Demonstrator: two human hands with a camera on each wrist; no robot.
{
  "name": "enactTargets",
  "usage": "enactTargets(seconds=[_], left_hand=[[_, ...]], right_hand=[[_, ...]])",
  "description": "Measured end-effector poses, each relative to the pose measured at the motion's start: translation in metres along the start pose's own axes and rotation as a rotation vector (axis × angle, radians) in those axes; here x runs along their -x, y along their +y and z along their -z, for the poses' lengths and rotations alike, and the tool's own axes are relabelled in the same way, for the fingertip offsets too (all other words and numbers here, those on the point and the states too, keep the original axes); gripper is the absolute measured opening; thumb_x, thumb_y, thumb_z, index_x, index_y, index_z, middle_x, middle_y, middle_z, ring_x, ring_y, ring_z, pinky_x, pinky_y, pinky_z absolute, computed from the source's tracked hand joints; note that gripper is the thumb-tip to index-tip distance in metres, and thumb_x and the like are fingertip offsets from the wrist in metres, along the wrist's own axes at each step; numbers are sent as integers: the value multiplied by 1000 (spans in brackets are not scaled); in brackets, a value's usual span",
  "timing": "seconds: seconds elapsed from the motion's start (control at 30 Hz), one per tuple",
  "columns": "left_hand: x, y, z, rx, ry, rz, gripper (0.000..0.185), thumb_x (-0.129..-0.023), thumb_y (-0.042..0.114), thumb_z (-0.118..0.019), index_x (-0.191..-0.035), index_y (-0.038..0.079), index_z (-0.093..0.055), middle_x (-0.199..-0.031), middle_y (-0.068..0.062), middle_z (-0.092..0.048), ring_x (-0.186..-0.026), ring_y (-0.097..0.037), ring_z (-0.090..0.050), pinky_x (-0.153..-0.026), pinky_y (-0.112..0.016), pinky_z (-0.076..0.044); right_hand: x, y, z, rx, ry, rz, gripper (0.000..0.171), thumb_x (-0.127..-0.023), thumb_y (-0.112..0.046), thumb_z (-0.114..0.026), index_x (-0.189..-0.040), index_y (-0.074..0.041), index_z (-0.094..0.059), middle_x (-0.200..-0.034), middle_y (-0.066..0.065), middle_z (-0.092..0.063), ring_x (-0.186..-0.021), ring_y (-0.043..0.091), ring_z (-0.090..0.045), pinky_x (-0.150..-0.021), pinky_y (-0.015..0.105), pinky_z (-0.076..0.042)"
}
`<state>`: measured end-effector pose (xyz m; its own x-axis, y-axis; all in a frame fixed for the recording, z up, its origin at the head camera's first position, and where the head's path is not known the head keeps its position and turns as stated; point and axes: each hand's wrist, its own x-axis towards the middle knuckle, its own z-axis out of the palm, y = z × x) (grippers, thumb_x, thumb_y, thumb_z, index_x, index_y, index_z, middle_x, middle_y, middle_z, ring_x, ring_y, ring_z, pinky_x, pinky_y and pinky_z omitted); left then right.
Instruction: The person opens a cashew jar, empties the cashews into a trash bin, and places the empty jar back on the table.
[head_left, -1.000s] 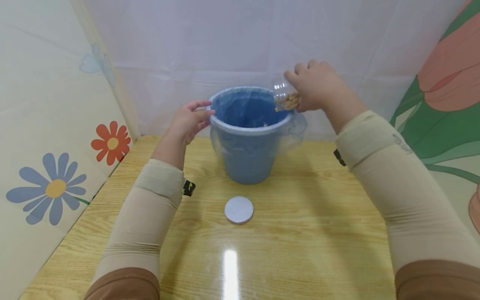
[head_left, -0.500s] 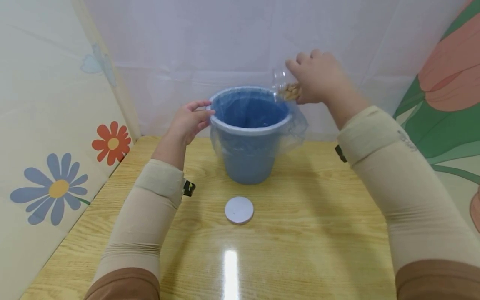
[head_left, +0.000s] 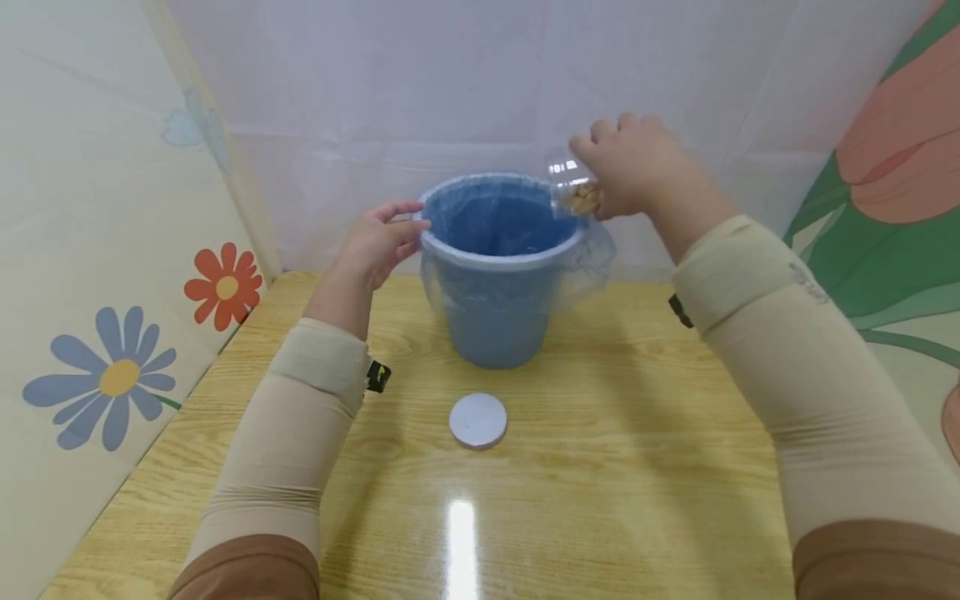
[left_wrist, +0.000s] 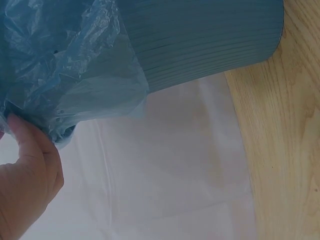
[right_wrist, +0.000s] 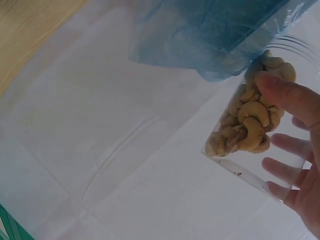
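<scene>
A blue bucket (head_left: 498, 275) lined with a clear plastic bag (left_wrist: 65, 75) stands at the back of the wooden table (head_left: 600, 467). My left hand (head_left: 378, 237) holds the bucket's left rim, fingers on the bag's edge; a fingertip (left_wrist: 25, 135) touches the plastic. My right hand (head_left: 637, 162) grips a clear jar (head_left: 572, 183) holding cashew nuts (right_wrist: 250, 122), tipped with its mouth over the bucket's right rim. In the right wrist view the thumb (right_wrist: 290, 97) and fingers wrap round the jar (right_wrist: 260, 150) beside the bag (right_wrist: 210, 35).
A round white lid (head_left: 477, 419) lies flat on the table in front of the bucket. Flower-printed sheets wall the space at left (head_left: 105, 375) and right (head_left: 892, 167), with a plain white sheet (head_left: 450, 83) behind.
The right hand rose with the jar, then dropped slightly, keeping it tipped at the bucket's right rim. The left hand stayed on the rim.
</scene>
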<state>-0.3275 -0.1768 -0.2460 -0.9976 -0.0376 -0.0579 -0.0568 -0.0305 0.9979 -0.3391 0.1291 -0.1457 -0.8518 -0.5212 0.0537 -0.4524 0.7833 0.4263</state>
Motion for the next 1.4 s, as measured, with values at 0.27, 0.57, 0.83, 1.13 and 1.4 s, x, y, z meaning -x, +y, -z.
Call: enactTargets(seconds=[0.27, 0.57, 0.83, 1.13, 1.4], left_hand=[[-1, 1, -2, 2, 6, 13, 43, -85, 9, -65, -126, 14, -54, -127, -7, -49, -108, -19, -55, -86, -24, -49], [-1, 2, -4, 8, 1, 8, 43, -85, 8, -64, -126, 13, -54, -127, -8, -49, -110, -20, -54, -86, -25, -50], [-1, 1, -6, -1, -1, 3, 44, -85, 9, -64, -127, 13, -53, -128, -7, -48, -110, -19, -54, -87, -25, -49], [0, 2, -6, 8, -1, 12, 44, -85, 8, -64, -127, 13, -53, -130, -8, -47, -110, -19, -54, -89, -26, -48], [1, 1, -4, 6, 1, 7, 44, -85, 9, -64, -127, 13, -53, -130, -8, -47, -110, -19, -54, -88, -26, -48]], right_hand=[[0, -3, 2, -10, 4, 7, 97, -68, -34, -78, -141, -4, -23, -126, 25, -39, -109, 47, -36, -93, 62, -32], [2, -5, 6, 75, -20, -10, 96, -71, -34, -77, -143, -4, -21, -128, 27, -36, -111, 49, -34, -92, 63, -32], [3, -4, 3, 60, -59, -9, 98, -72, -39, -75, -143, -3, -18, -133, 29, -33, -114, 50, -32, -94, 63, -30], [3, -1, -2, 17, -39, 15, 94, -71, -38, -75, -140, -2, -24, -130, 28, -36, -111, 50, -35, -92, 63, -33], [1, -1, -3, 8, -39, 13, 95, -71, -39, -76, -141, -3, -23, -131, 28, -35, -113, 50, -34, -93, 64, -31]])
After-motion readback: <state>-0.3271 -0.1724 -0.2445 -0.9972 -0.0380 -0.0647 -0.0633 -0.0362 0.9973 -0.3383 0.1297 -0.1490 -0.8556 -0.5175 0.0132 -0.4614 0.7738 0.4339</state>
